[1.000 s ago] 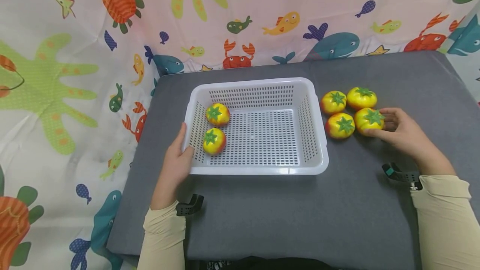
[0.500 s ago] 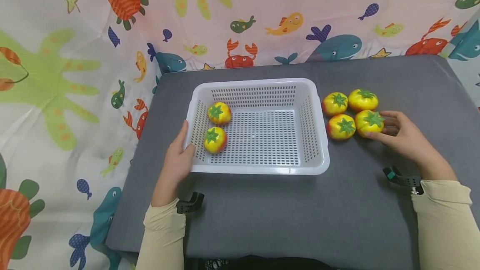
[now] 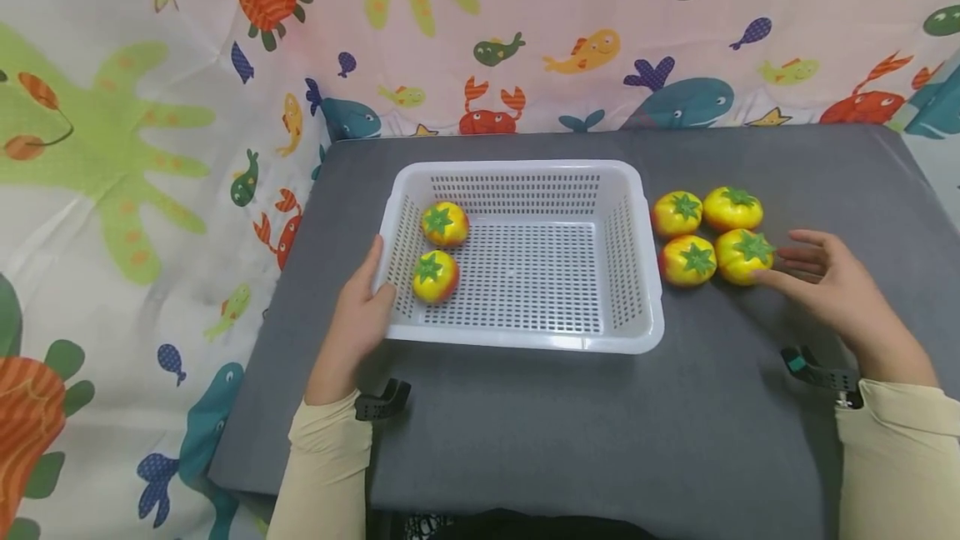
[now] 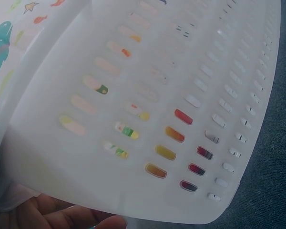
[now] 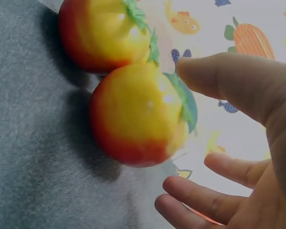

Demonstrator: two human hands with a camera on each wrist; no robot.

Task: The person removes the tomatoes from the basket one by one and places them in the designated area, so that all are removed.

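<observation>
A white plastic basket (image 3: 517, 338) with slotted walls stands on the table, two yellow-and-red tomatoes with green star-shaped tops inside at its left end: a rear tomato (image 3: 446, 224) and a front tomato (image 3: 436, 277). My left hand (image 3: 356, 319) grips the basket's left side; in the left wrist view its fingers (image 4: 62, 214) show beneath the slotted wall (image 4: 86, 157). Several more tomatoes sit grouped right of the basket. Just right of the front-right tomato (image 3: 745, 257) is my right hand (image 3: 832, 290), its thumb and fingers spread. The right wrist view shows this tomato (image 5: 138, 117) ungripped.
Also in the right group are a front-left tomato (image 3: 687, 261), a rear-left tomato (image 3: 677, 214) and a rear-right tomato (image 3: 732, 209). The grey table (image 3: 525, 432) meets a sea-animal print curtain (image 3: 435, 40) at the back and left.
My right hand has drawn slightly right, away from the front-right tomato, its fingers wider apart. My left hand keeps its grip on the basket. The head view has shifted a little.
</observation>
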